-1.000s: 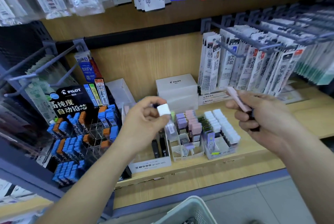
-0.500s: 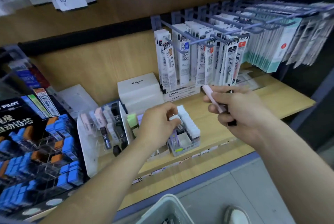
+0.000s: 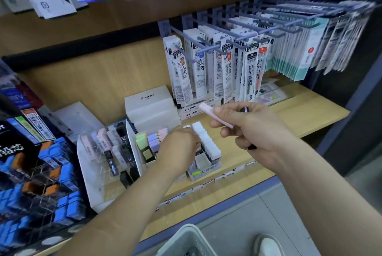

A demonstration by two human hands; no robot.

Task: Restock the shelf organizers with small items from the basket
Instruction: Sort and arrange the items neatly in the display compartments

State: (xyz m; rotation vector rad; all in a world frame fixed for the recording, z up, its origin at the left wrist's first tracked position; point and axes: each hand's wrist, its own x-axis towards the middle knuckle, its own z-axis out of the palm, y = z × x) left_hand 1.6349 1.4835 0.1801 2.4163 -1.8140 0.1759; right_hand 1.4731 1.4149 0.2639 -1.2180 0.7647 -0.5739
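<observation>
My left hand [image 3: 177, 150] reaches down into the small shelf organizer [image 3: 206, 170], its fingers curled over the slots beside a row of white lead cases [image 3: 205, 142]; what it holds is hidden. My right hand [image 3: 250, 127] hovers above and to the right, gripping a pale pink lead case [image 3: 215, 114] that sticks out to the upper left, plus a dark item [image 3: 246, 109] seen only at its ends. Green, purple and pink cases [image 3: 153, 142] fill the organizer's left slots. The basket's white rim [image 3: 186, 239] shows at the bottom edge.
A white PILOT box [image 3: 151, 107] stands behind the organizer. A clear tiered stand [image 3: 107, 152] holds lead cases at left, next to a black rack with blue and orange cases [image 3: 41, 173]. Refill packs hang on hooks [image 3: 227, 59] above the wooden shelf [image 3: 299, 115].
My left hand, which held a white case up a second ago, has gone down into the organizer. The view has swung right. My right hand keeps its pink case.
</observation>
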